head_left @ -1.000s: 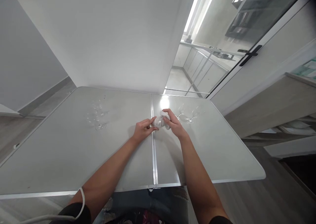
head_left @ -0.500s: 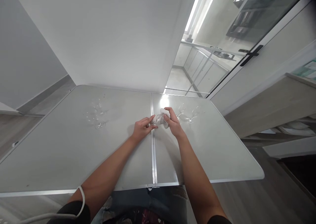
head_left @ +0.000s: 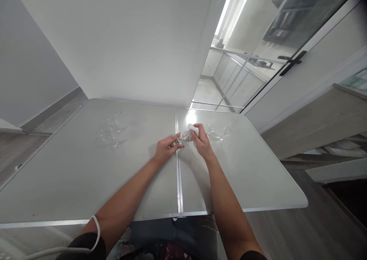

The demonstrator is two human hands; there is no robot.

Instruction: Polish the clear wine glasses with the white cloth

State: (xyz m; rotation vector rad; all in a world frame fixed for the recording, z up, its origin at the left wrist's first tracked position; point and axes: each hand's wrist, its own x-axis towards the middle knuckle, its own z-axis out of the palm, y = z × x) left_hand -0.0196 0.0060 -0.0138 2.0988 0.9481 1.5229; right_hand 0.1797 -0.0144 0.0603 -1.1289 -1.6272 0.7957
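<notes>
A clear stemmed glass (head_left: 179,140) lies on its side low over the seam of the pale table, its bowl mostly covered. My left hand (head_left: 165,148) grips it near the foot between thumb and fingers. With thumb and fingers closed, my right hand (head_left: 203,142) holds a bunched white cloth (head_left: 192,128) against the bowl. Whether the cloth reaches inside the bowl I cannot tell. Several clear stemmed glasses (head_left: 116,143) are grouped to the left, and more glasses (head_left: 220,137) sit just beyond my right hand.
The table (head_left: 86,176) has a metal seam down its middle and metal edging. Behind it rises a white wall (head_left: 129,53). A glass door with a black handle (head_left: 293,63) is at the right, near a wooden shelf unit (head_left: 312,122). A white cable (head_left: 96,233) crosses my left arm.
My right hand has shifted slightly up and right with the cloth, which is more bunched around the glass. My left hand stays almost still.
</notes>
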